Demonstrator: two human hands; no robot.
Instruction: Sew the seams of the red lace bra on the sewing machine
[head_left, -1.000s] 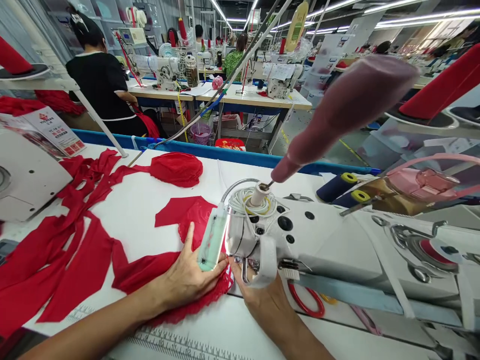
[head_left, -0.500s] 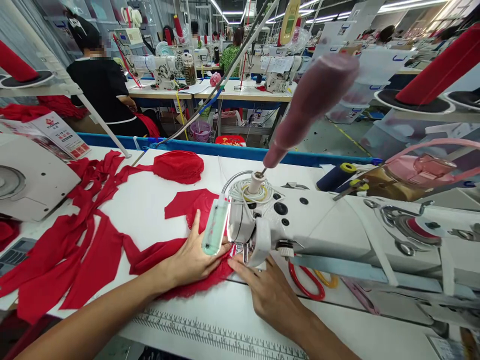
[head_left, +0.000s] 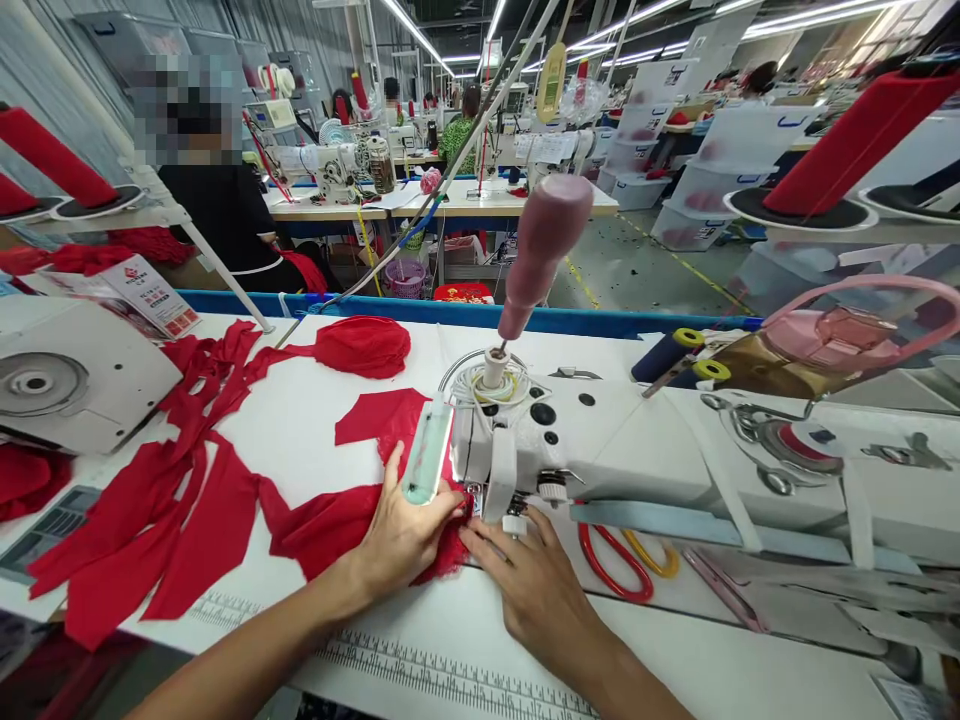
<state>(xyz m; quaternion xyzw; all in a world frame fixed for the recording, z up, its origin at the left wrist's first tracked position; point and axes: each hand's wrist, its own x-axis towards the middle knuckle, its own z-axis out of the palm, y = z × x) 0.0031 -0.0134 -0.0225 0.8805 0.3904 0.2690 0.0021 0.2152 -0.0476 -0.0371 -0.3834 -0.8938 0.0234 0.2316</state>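
Red fabric [head_left: 330, 525] with a lacy edge lies under the needle area of a white sewing machine [head_left: 637, 440]. On this fabric, left of the presser foot [head_left: 475, 498], my left hand [head_left: 409, 530] rests with thumb and fingers spread. My right hand [head_left: 532, 570] lies just right of the foot, fingers stretched, their tips at the fabric's edge and partly behind the machine head. A pale green guard [head_left: 429, 452] hangs over my left hand. A pink-handled tool [head_left: 540, 245] stands upright in the top of the machine.
Red strips [head_left: 187, 480] spread over the left of the table, near a second machine [head_left: 82, 375]. Red-handled scissors [head_left: 615, 565] lie under the machine arm. A ruler scale [head_left: 442, 675] runs along the front. Thread cones [head_left: 862, 140] stand at right; a person in black [head_left: 217, 215] sits beyond.
The view has shifted a little. My left hand's thumb has lifted into clearer view, and the fabric's lacy edge has drawn in towards the foot. My right hand stays beside the foot.
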